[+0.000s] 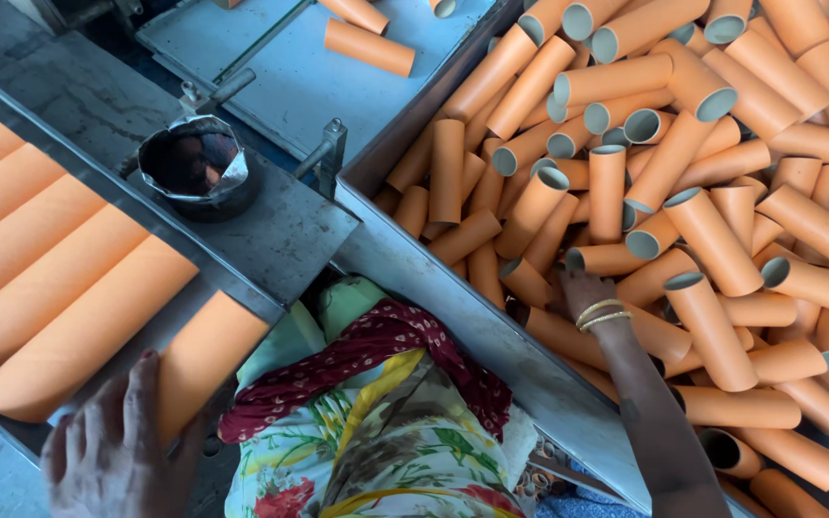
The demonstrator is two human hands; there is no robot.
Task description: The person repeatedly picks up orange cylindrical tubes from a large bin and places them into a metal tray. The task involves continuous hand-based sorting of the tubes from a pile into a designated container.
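Hands among orange tubes.
Left hand (112, 451) spread flat, touching long orange tube (205, 357) just above fingers; right hand (580, 286) buried in bin (453, 297) of short tubes (712, 240), grip hidden, cannot tell.

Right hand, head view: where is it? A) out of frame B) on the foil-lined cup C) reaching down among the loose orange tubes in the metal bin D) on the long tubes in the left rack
C: the right hand, gold bangles at its wrist, is sunk among the short orange tubes in the metal bin, fingers hidden by them; the left hand rests on a long orange tube at the rack.
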